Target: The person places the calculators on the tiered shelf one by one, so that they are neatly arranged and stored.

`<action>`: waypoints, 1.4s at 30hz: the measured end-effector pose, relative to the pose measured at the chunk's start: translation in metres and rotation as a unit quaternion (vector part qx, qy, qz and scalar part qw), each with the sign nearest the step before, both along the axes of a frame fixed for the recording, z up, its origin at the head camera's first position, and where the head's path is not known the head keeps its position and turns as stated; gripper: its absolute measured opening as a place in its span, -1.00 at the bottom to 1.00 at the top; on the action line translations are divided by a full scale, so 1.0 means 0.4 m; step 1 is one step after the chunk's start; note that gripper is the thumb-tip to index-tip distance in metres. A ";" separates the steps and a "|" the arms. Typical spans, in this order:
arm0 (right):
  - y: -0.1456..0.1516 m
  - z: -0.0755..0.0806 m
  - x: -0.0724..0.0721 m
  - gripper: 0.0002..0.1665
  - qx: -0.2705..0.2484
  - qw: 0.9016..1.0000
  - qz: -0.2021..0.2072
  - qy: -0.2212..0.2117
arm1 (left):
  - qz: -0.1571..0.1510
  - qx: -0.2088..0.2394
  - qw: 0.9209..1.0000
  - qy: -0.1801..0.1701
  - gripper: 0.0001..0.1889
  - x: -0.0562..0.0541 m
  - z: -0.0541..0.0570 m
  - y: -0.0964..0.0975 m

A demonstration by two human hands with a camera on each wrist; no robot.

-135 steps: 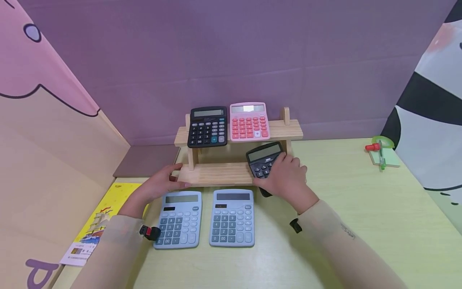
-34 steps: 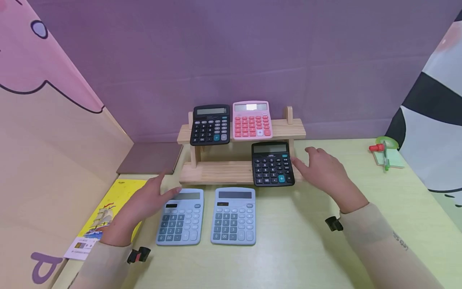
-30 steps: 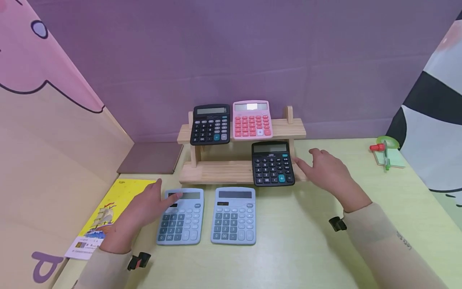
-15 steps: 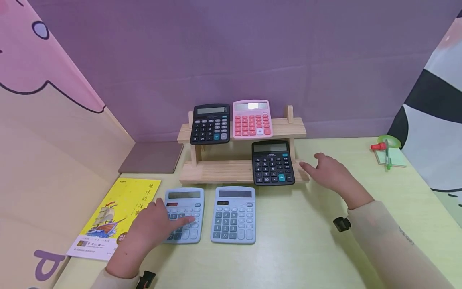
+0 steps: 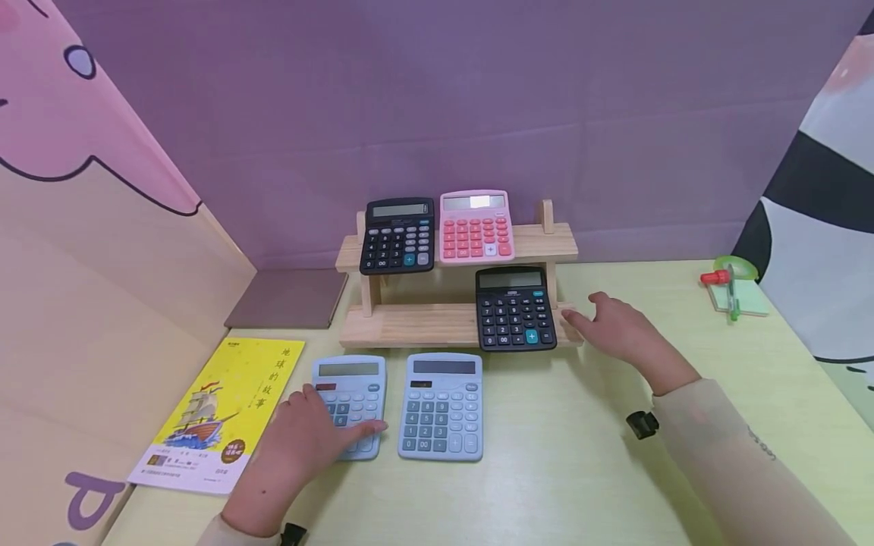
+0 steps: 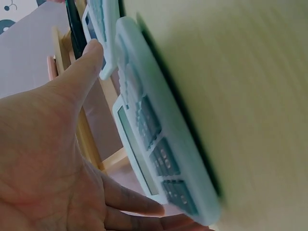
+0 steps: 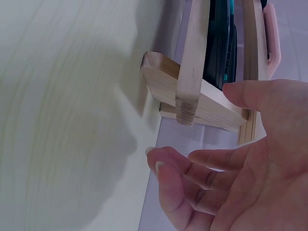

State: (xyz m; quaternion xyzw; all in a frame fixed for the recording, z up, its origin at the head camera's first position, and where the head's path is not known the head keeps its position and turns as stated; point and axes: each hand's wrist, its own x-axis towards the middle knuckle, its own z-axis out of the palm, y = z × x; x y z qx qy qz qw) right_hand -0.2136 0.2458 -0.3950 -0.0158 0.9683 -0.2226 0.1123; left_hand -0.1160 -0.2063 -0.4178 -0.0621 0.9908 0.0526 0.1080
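Note:
My left hand [image 5: 303,436] spreads over the left light blue calculator [image 5: 350,369] on the table. Its thumb reaches across the keys to the right edge, with the other fingers by the left side. In the left wrist view the thumb stands apart from that calculator, and whether the fingertips touch it I cannot tell. A second light blue calculator [image 5: 440,409] lies to the right. My right hand [image 5: 617,326], fingers loosely bent and holding nothing, hovers beside the right end of the wooden two-tier shelf [image 5: 416,326]. A black calculator [image 5: 515,311] leans on the lower tier, near that thumb.
The upper tier bears another black calculator [image 5: 398,239] and a pink calculator [image 5: 476,231]. At left are a yellow book [image 5: 239,409] and a brown folder-like item [image 5: 287,297]. A green notepad [image 5: 749,298] with a pen [image 5: 733,292] lies far right.
The lower black calculator, earlier tilted in my right hand, now sits on the lower tier, let go. My left hand has left the shelf and come down over the left light blue calculator.

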 end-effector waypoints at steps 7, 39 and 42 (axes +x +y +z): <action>0.002 -0.003 0.004 0.08 0.001 1.000 -0.001 -0.002 | 0.007 0.002 1.000 0.003 0.62 0.002 -0.021 0.010; -0.003 -0.032 -0.001 -0.19 -0.100 0.994 0.013 -0.029 | -0.037 -0.002 0.999 -0.026 0.52 -0.015 -0.004 -0.011; 0.000 -0.041 -0.002 -0.18 -0.120 0.992 0.006 -0.030 | -0.039 0.002 0.999 -0.022 0.50 -0.012 -0.003 -0.013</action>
